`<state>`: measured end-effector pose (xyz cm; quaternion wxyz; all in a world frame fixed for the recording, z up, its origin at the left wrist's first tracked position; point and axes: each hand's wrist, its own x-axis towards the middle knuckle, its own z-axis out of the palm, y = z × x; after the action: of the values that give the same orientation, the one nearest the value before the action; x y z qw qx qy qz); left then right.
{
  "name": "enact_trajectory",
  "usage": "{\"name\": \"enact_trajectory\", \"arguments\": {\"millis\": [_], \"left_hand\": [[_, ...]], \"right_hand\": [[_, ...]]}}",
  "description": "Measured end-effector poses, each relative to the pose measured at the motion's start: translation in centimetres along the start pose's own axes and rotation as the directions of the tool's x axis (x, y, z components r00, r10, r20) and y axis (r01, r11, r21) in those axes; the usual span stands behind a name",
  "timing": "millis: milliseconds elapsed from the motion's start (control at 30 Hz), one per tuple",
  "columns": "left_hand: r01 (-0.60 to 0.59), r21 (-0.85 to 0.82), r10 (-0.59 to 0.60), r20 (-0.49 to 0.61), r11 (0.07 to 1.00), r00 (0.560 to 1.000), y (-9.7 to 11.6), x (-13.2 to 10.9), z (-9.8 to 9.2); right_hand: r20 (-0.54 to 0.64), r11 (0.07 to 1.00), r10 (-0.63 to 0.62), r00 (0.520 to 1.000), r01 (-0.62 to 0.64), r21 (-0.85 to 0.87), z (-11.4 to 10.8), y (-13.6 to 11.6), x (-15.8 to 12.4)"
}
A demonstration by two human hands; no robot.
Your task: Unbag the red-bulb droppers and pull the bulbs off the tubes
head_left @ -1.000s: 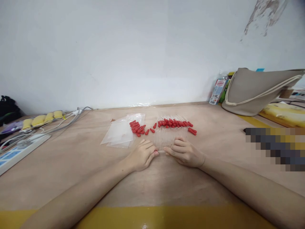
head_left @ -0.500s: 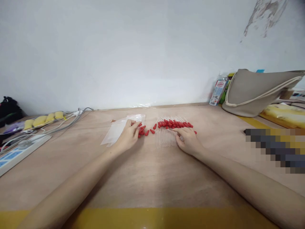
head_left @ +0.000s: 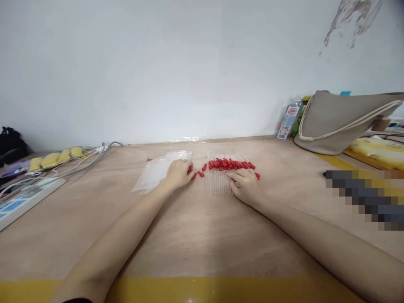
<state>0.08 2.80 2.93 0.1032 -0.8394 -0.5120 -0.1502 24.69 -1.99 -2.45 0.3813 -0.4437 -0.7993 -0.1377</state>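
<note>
A: Well, what is shown in the head view, around the hands?

B: A row of red-capped tubes (head_left: 217, 185) is laid on the table (head_left: 202, 235), at the middle and well out from the body. The row runs left to right. Each tube's long axis runs near to far, with the red end on the far side.

A: And how are the hands placed?

B: The right hand (head_left: 245, 187) is laid palm down on the near right part of the row, with its fingers bent onto the tubes. Whether a tube is pinched cannot be told. The left hand (head_left: 179, 173) is curled over the loose red caps (head_left: 200, 173), which lie just left of the row. Its fingertips are hidden, so a grip cannot be confirmed.

A: Which hand is nearer to what?

B: The loose caps are touched or nearly touched by the left hand, and the row only by the right. The plastic bags (head_left: 151, 174) are spread just left of the left hand.

A: Can any writing be read?

B: A red and white label is seen on the packet (head_left: 289, 115) at the far right, beside the grey bag (head_left: 334, 122), but no words can be made out. Blue markings on the power strip (head_left: 22, 202) at the left are also too small to read.
</note>
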Motion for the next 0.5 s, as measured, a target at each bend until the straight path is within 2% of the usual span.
{"name": "enact_trajectory", "arguments": {"millis": [200, 367, 500], "left_hand": [[0.043, -0.021, -0.045, -0.085, 0.999, 0.995, 0.2, 0.4, 0.0], [0.071, -0.002, -0.071, -0.008, 0.997, 0.997, 1.6, 2.2, 0.0], [0.090, 0.027, -0.092, 0.059, 0.996, 0.994, 2.4, 3.8, 0.8]], "right_hand": [[0.020, 0.999, -0.032, 0.999, 0.032, -0.002, 0.2, -0.2, 0.0], [0.060, 1.000, -0.030, 0.998, 0.029, 0.003, 0.3, -0.6, 0.0], [0.091, 0.999, -0.038, 0.995, 0.035, 0.034, 0.5, -0.8, 0.0]]}}
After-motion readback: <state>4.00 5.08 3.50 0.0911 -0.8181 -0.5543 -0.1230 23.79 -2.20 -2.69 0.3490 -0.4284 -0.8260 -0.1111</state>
